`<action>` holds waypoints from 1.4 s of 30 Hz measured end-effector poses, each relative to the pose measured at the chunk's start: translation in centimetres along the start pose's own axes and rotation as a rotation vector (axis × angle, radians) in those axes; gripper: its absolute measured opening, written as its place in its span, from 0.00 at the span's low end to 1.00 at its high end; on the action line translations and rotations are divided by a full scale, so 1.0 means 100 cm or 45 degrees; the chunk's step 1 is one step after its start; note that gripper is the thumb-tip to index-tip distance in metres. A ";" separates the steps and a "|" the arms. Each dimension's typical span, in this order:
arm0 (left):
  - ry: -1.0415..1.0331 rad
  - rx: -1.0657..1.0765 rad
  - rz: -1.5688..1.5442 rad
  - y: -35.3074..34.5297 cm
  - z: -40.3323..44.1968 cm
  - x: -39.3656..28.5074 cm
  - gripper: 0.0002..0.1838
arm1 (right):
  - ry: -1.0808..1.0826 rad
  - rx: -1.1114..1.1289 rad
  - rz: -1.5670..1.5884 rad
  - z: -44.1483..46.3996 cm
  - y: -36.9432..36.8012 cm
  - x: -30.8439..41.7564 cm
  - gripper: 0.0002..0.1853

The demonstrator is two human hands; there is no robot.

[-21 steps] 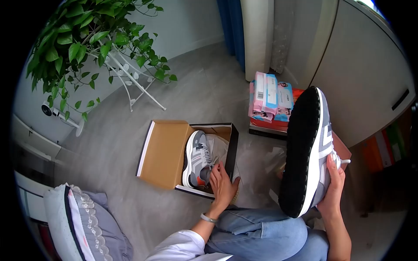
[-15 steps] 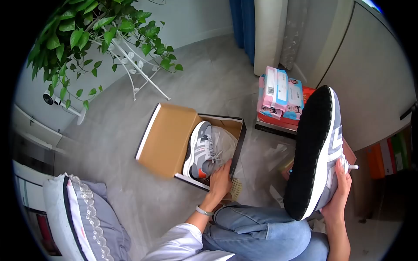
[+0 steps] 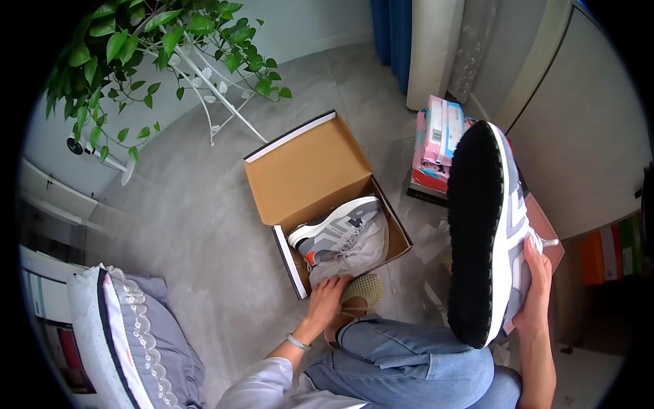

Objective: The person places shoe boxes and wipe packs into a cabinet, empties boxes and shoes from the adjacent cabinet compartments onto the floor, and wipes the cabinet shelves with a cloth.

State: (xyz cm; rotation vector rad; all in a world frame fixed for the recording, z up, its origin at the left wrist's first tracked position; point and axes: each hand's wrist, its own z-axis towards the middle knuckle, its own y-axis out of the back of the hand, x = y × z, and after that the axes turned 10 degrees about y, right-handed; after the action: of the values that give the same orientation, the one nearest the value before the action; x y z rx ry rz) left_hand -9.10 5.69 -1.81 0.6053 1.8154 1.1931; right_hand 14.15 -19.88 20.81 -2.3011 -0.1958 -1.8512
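Note:
An open shoebox (image 3: 313, 174) sits on the floor with its brown lid folded back. Inside lies a grey and white shoe (image 3: 337, 228) with an orange patch, on its side beside crumpled white paper (image 3: 364, 251). My left hand (image 3: 327, 298) grips the box's near edge, fingers over the rim by the paper. On the right, my right hand (image 3: 535, 290) holds the matching shoe (image 3: 477, 235) upright by its laced side, its black sole facing left.
Pink and blue packets (image 3: 439, 133) are stacked on a red box behind the held shoe. A leafy plant on a white stand (image 3: 225, 105) is at the upper left, a cushion (image 3: 136, 341) at the lower left. My slippered foot (image 3: 362, 293) is beside the box.
The shoebox has turned clockwise with the shoe inside, so its lid now points away from me. My left hand has moved left and down along with the near edge. The view has shifted slightly.

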 end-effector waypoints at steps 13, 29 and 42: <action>-0.166 0.317 -1.862 0.070 0.020 -0.081 0.37 | 1.371 0.795 -1.041 0.009 -0.042 -0.036 0.11; -0.462 0.082 -2.012 0.103 0.047 -0.058 0.40 | 1.755 1.184 -1.400 0.007 -0.020 -0.050 0.13; -0.625 0.066 -1.782 0.106 0.052 -0.032 0.42 | 0.428 0.891 -0.507 0.025 0.003 -0.052 0.41</action>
State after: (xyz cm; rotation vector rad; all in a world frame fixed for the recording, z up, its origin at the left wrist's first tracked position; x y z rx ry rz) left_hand -3.58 10.32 8.10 -0.3629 1.3108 0.0162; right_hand 15.49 -19.55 15.19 -1.5283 -1.1122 -1.8814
